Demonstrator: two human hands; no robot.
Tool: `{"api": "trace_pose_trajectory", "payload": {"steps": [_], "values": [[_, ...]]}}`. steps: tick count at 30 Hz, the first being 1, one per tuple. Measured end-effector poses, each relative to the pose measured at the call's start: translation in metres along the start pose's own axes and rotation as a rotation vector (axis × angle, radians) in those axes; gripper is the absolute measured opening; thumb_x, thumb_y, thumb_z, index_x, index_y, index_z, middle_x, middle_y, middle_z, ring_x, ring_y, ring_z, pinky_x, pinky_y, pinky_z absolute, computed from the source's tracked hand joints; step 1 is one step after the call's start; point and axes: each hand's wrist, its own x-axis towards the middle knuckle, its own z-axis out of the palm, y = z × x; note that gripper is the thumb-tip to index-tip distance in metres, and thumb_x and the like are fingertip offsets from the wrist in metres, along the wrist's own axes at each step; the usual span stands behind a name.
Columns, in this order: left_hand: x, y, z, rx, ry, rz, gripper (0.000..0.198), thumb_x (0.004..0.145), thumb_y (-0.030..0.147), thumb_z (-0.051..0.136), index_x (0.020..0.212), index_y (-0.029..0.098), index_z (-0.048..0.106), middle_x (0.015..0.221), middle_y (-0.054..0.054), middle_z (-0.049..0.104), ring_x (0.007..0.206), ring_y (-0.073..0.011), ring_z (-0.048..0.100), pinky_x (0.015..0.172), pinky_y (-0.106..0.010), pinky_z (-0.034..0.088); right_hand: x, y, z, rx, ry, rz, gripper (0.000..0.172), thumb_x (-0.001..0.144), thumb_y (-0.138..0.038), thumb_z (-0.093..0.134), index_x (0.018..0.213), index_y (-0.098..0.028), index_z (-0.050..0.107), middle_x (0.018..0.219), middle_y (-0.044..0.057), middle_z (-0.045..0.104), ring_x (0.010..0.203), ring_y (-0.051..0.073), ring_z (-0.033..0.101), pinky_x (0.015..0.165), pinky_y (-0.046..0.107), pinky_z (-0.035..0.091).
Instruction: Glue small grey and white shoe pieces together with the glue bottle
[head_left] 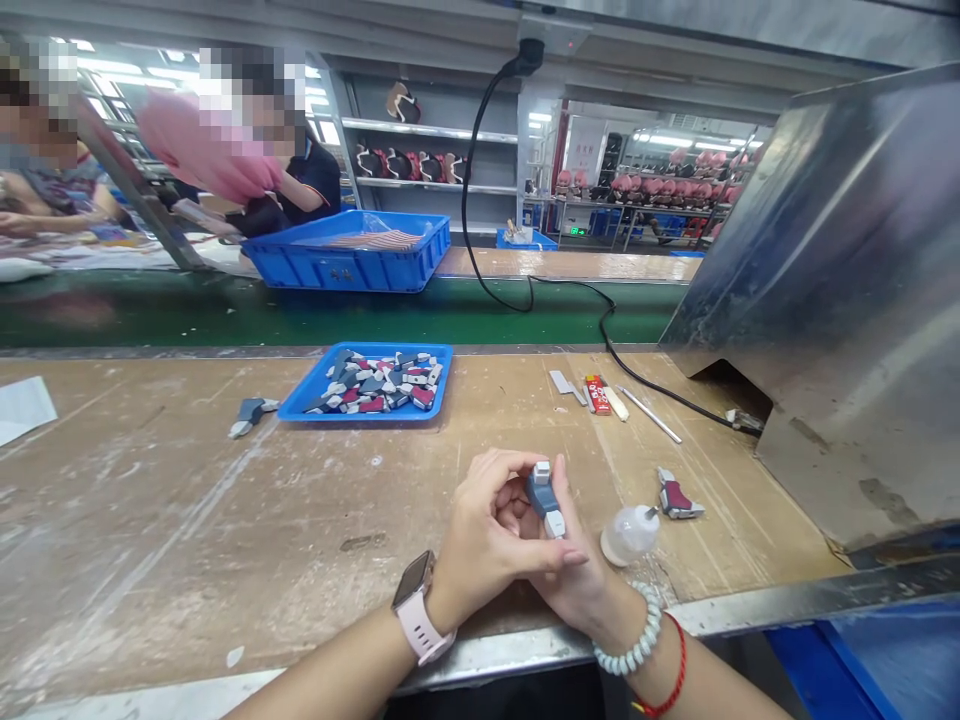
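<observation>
A small blue-grey moulded piece with white ends (pixel 541 497) is held upright between my two hands, above the near edge of the worktable. My left hand (pixel 480 530) curls around its left side, thumb reaching across below it. Behind and to the right, the fingers and palm of my right hand (pixel 581 580) press against the same piece. Just right of my right hand, a translucent squeeze bottle (pixel 630 535) with a dark tip rests on the table. Further right lies a grey, white and maroon piece (pixel 677 497).
A blue tray (pixel 291 408) holds many similar pieces; one loose piece (pixel 251 415) lies left of it. A red box (pixel 598 394) and white stick (pixel 651 415) lie near a black cable (pixel 660 382). A metal housing (pixel 862 300) stands right. Co-workers sit beyond the green belt (pixel 187 315).
</observation>
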Motion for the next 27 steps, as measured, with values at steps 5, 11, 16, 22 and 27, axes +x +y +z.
{"api": "trace_pose_trajectory", "payload": {"steps": [5,11,16,22,27], "values": [[0.006,-0.002,0.003,-0.021,0.011,-0.014,0.067,0.056,0.061,0.092,0.106,0.022,0.070,0.095,-0.007,0.066,0.091,-0.0265,0.064,0.076,-0.037,0.056,0.003,0.002,-0.004,-0.063,-0.028,-0.017,0.069,0.059,-0.088,0.069,0.079,-0.022,0.067,0.072,0.002,0.060,0.075,0.019,0.057,0.064,0.029,0.047],[-0.014,0.043,-0.029,0.069,0.219,-0.050,0.073,0.059,0.076,0.082,0.104,0.020,0.070,0.094,-0.008,0.073,0.087,-0.0247,0.067,0.085,-0.039,0.058,-0.008,0.002,-0.012,-0.102,-0.178,0.205,0.081,0.072,-0.093,0.049,0.104,-0.021,0.067,0.061,-0.003,0.053,0.044,0.011,0.039,0.040,0.023,0.028],[-0.121,0.091,-0.113,0.240,0.574,-0.164,0.086,0.060,0.083,0.074,0.116,0.019,0.061,0.101,-0.011,0.073,0.078,-0.0242,0.070,0.074,-0.039,0.061,-0.006,0.002,-0.027,-0.178,-0.166,0.191,0.076,0.079,-0.090,0.040,0.100,-0.022,0.068,0.067,0.000,0.053,0.046,0.011,0.037,0.043,0.025,0.029],[-0.260,0.056,-0.217,0.480,1.085,-0.584,0.052,0.090,0.049,0.069,0.126,0.015,0.053,0.126,-0.014,0.061,0.095,-0.0232,0.067,0.082,-0.042,0.060,-0.013,0.006,-0.017,-0.433,-0.286,0.156,0.028,0.085,-0.048,0.074,0.090,-0.021,0.068,0.069,0.000,0.051,0.054,0.011,0.041,0.054,0.028,0.033],[-0.290,-0.011,-0.253,0.576,1.019,-0.875,0.030,0.096,0.036,0.066,0.115,0.014,0.062,0.116,-0.009,0.065,0.103,-0.0238,0.065,0.089,-0.044,0.058,-0.030,0.010,0.002,-0.512,-0.331,0.104,0.030,0.083,-0.048,0.077,0.089,-0.020,0.070,0.071,0.000,0.052,0.058,0.012,0.043,0.057,0.029,0.035]]}}
